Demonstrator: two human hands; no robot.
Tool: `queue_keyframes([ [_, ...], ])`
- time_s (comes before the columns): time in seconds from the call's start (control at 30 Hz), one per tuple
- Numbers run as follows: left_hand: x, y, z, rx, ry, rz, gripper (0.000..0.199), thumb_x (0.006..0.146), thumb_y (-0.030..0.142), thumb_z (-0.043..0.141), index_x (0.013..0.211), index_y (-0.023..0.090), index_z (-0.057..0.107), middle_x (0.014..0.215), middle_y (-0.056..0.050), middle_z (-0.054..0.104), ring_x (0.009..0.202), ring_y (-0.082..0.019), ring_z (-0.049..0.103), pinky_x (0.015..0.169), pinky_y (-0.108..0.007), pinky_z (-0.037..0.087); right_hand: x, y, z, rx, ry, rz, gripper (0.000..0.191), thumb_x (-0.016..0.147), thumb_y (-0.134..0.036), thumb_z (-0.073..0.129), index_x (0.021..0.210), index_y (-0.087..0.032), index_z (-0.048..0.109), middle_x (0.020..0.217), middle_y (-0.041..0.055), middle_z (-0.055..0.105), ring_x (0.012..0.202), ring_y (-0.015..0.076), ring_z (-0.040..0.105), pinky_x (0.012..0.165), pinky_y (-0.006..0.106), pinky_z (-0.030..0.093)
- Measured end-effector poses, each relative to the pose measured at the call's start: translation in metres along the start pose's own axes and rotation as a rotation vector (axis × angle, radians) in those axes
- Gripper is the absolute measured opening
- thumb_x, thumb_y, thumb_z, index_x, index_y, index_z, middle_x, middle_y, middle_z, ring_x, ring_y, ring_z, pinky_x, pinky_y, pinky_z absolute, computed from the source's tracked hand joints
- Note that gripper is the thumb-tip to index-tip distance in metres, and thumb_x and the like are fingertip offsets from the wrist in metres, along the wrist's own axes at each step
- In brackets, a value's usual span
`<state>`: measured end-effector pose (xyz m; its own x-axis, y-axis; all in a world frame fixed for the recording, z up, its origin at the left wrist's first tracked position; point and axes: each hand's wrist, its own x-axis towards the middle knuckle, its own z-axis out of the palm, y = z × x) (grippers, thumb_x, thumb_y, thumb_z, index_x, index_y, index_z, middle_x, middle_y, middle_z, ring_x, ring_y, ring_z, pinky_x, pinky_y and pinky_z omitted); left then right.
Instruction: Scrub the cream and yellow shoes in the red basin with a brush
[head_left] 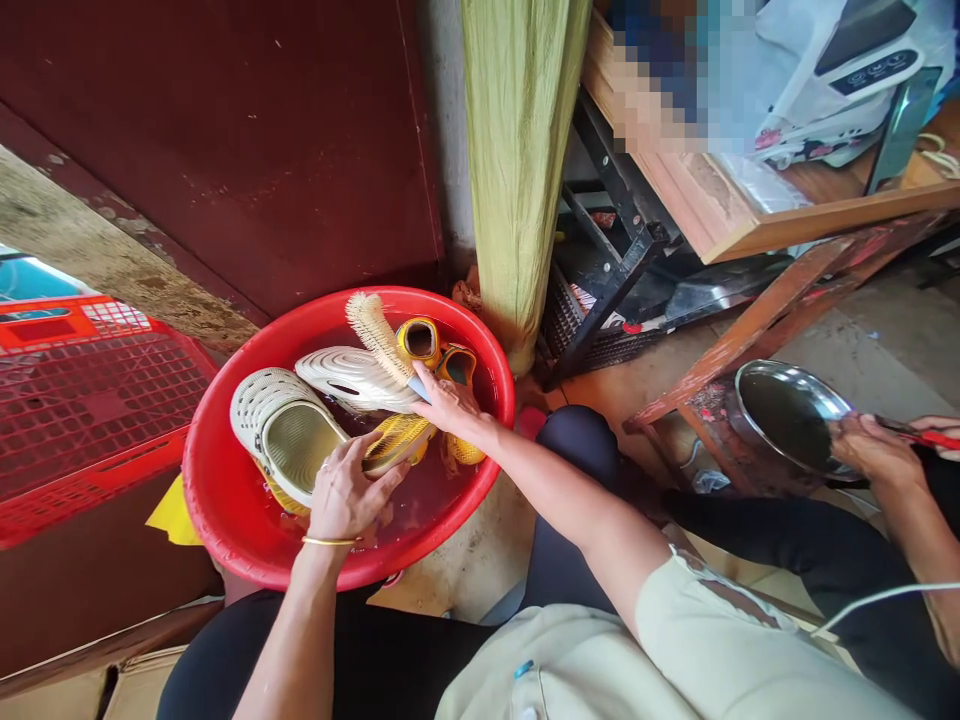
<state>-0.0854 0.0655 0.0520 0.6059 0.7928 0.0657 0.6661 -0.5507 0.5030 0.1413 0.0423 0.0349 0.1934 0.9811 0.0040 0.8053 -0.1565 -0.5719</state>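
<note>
My right grip was closed round the blue handle of a long bristle brush, whose pale, fibrous head slanted away toward the far rim of a red plastic basin, lying across a ribbed white clog. My left grip was nearer the beige perforated clog, open with its fingers loosely spread at that clog's edge. Yellow clogs sat in the shallow water, glossy and wet. Off to the right, a co-worker's hand held a steel bowl — well apart from mine.
</note>
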Motion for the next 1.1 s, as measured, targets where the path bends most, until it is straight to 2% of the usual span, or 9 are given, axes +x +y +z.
queue_keyframes([
  [0.23, -0.04, -0.017, -0.048, -0.319, 0.075, -0.103, 0.091, 0.07, 0.058, 0.08, 0.149, 0.025, 0.048, 0.134, -0.012, 0.065, 0.119, -0.035, 0.066, 0.103, -0.048, 0.054, -0.004, 0.006, -0.003, 0.015, -0.025, -0.059, 0.078, 0.097, -0.033, 0.064, 0.164, -0.02, 0.028, 0.148, 0.0125, 0.062, 0.127, 0.0256, 0.064, 0.105, 0.037, 0.052],
  [0.4, -0.073, -0.023, -0.07, -0.492, 0.253, -0.115, 0.103, 0.07, 0.049, 0.083, 0.158, 0.023, 0.035, 0.148, -0.017, 0.054, 0.133, -0.036, 0.058, 0.108, -0.049, 0.052, -0.019, -0.002, -0.021, 0.072, -0.013, -0.058, 0.066, 0.103, -0.039, 0.052, 0.163, -0.018, 0.033, 0.134, 0.0126, 0.071, 0.118, 0.026, 0.069, 0.1, 0.038, 0.054],
  [0.53, -0.071, -0.024, -0.056, -0.298, 0.425, -0.064, 0.105, 0.074, 0.045, 0.081, 0.162, 0.024, 0.027, 0.153, -0.016, 0.049, 0.141, -0.035, 0.051, 0.117, -0.051, 0.043, -0.055, -0.027, -0.019, 0.034, -0.015, -0.262, 0.055, 0.104, -0.031, 0.045, 0.158, -0.019, 0.045, 0.141, 0.0131, 0.066, 0.12, 0.0242, 0.067, 0.101, 0.033, 0.054],
  [0.63, -0.064, -0.028, -0.036, -0.191, 0.435, -0.04, 0.106, 0.076, 0.043, 0.078, 0.163, 0.018, 0.021, 0.155, -0.019, 0.046, 0.145, -0.036, 0.046, 0.122, -0.054, 0.036, -0.095, -0.049, -0.015, -0.137, -0.208, -0.261, 0.058, 0.103, -0.033, 0.046, 0.161, -0.027, 0.041, 0.113, 0.011, 0.075, 0.094, 0.0243, 0.074, 0.083, 0.033, 0.058],
  [0.73, -0.064, -0.034, -0.023, -0.155, 0.383, -0.093, 0.119, 0.075, 0.041, 0.079, 0.165, 0.013, 0.005, 0.162, -0.025, 0.035, 0.151, -0.039, 0.037, 0.123, -0.056, 0.032, -0.121, -0.06, -0.014, -0.187, -0.306, -0.409, 0.056, 0.104, -0.035, 0.042, 0.16, -0.036, 0.04, 0.1, 0.009, 0.074, 0.085, 0.0239, 0.073, 0.074, 0.032, 0.057],
  [0.8, -0.067, -0.036, -0.018, -0.151, 0.353, -0.157, 0.125, 0.075, 0.039, 0.078, 0.164, 0.009, -0.005, 0.165, -0.028, 0.029, 0.153, -0.04, 0.032, 0.124, -0.057, 0.03, -0.119, -0.059, -0.015, -0.221, -0.312, -0.445, 0.056, 0.104, -0.034, 0.039, 0.16, -0.039, 0.04, 0.098, 0.0093, 0.073, 0.08, 0.0253, 0.073, 0.068, 0.034, 0.056],
  [0.9, -0.071, -0.036, -0.011, -0.169, 0.321, -0.222, 0.125, 0.077, 0.036, 0.076, 0.164, 0.011, -0.01, 0.165, -0.027, 0.031, 0.154, -0.039, 0.033, 0.123, -0.057, 0.032, -0.087, -0.047, -0.015, -0.307, -0.277, -0.333, 0.059, 0.101, -0.026, 0.042, 0.158, -0.04, 0.043, 0.1, 0.0107, 0.073, 0.08, 0.0269, 0.073, 0.069, 0.037, 0.057],
  [1.0, -0.074, -0.037, -0.004, -0.157, 0.314, -0.204, 0.122, 0.078, 0.034, 0.075, 0.166, 0.017, -0.008, 0.165, -0.023, 0.033, 0.152, -0.036, 0.037, 0.123, -0.054, 0.035, -0.051, -0.033, -0.013, -0.321, -0.202, -0.153, 0.059, 0.098, -0.022, 0.047, 0.156, -0.031, 0.048, 0.1, 0.0123, 0.075, 0.087, 0.0252, 0.073, 0.078, 0.035, 0.057],
  [1.1, -0.078, -0.043, 0.003, -0.087, 0.32, -0.147, 0.118, 0.078, 0.037, 0.075, 0.166, 0.015, 0.0, 0.167, -0.025, 0.028, 0.154, -0.037, 0.032, 0.124, -0.054, 0.033, -0.046, -0.03, -0.008, -0.282, -0.177, -0.125, 0.054, 0.1, -0.022, 0.045, 0.153, -0.025, 0.052, 0.101, 0.0133, 0.076, 0.09, 0.0246, 0.072, 0.082, 0.035, 0.057],
])
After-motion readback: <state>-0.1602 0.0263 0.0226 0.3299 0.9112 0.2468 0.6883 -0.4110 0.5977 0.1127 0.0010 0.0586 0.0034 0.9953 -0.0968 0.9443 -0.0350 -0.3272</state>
